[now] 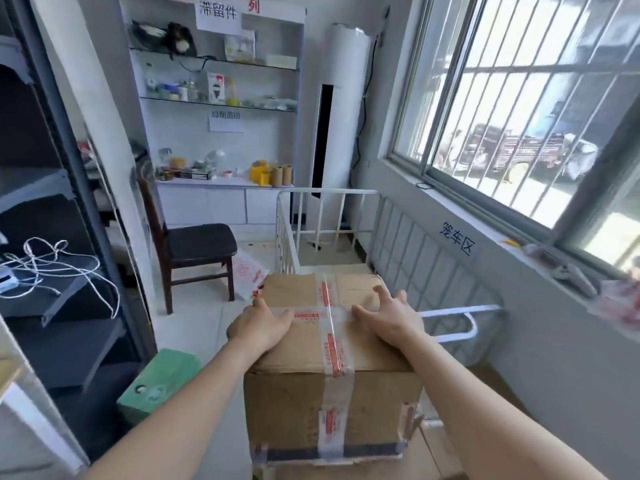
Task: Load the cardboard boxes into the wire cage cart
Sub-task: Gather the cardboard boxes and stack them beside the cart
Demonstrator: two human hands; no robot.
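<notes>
A brown cardboard box (311,403) sealed with clear tape printed in red fills the lower middle of the head view, at the near end of the white wire cage cart (415,251). My left hand (259,325) lies flat on the box's top near its left edge. My right hand (389,317) lies on the top too, fingers spread, toward the right edge. Neither hand curls around an edge. A second cardboard surface shows just under the box at the bottom. The cart's floor beyond the box looks bare.
A dark wooden chair (194,251) stands left of the cart. A green box (159,382) lies on the floor by my left forearm. Dark metal shelving (52,237) lines the left. A windowsill (519,258) and barred window run along the right. A white standing unit (343,116) is behind the cart.
</notes>
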